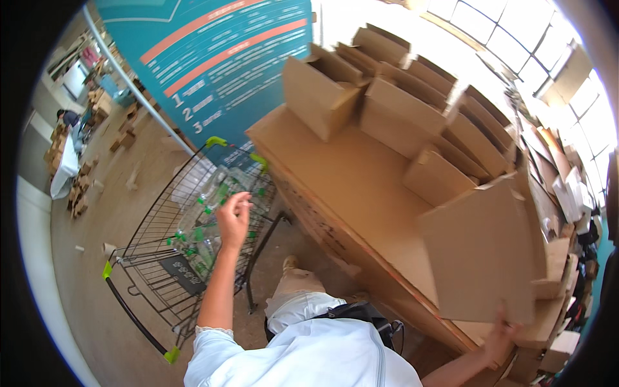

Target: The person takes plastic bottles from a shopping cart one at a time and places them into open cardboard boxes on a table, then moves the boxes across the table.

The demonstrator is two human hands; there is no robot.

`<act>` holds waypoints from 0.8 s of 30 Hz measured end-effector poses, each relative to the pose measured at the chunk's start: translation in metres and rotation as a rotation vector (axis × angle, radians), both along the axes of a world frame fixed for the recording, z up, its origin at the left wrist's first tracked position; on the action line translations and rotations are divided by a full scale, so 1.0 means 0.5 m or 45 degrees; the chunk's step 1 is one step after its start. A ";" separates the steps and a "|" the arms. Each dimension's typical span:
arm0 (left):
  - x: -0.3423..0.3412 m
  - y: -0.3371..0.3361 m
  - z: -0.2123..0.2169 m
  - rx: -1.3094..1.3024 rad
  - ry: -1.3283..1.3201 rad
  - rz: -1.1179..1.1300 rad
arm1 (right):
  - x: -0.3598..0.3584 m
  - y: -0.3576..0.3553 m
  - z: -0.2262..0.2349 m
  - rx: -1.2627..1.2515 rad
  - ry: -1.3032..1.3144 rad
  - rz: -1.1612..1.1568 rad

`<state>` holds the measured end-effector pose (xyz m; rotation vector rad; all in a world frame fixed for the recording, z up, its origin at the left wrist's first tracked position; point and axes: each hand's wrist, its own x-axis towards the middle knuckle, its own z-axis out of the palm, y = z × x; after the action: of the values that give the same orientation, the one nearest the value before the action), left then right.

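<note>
Wire shopping cart (193,258) at left, loaded with clear bottles (209,213) with green caps. Cardboard-covered table (348,174) at right, stacked with open brown boxes (400,103). Teal sign (213,58) with orange stripes behind. Left hand (233,218) raised over cart, fingers loosely curled, empty. Right hand (500,338) gripped lower edge of flat cardboard sheet (480,258), held upright at table edge.
</note>
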<state>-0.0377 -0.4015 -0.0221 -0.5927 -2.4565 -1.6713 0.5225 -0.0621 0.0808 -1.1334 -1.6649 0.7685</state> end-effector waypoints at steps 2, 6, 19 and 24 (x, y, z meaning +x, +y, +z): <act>-0.127 -0.164 -0.075 -0.163 0.028 0.132 | -0.222 -0.077 -0.014 0.005 -0.062 0.342; -0.269 -0.437 -0.263 -0.813 -0.197 0.370 | -0.477 -0.132 -0.038 -0.123 -0.270 0.641; -0.441 -0.588 -0.521 -1.375 -0.652 0.397 | -0.716 -0.164 0.077 0.283 -1.362 1.058; -0.422 -0.484 -0.480 -1.862 -0.217 -0.263 | -0.680 -0.140 0.063 0.030 -1.422 0.962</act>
<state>-0.2489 -0.6436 -0.2622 -0.7781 -3.4409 0.4096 0.1825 -0.1319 0.1122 -0.9353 -3.1344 0.5460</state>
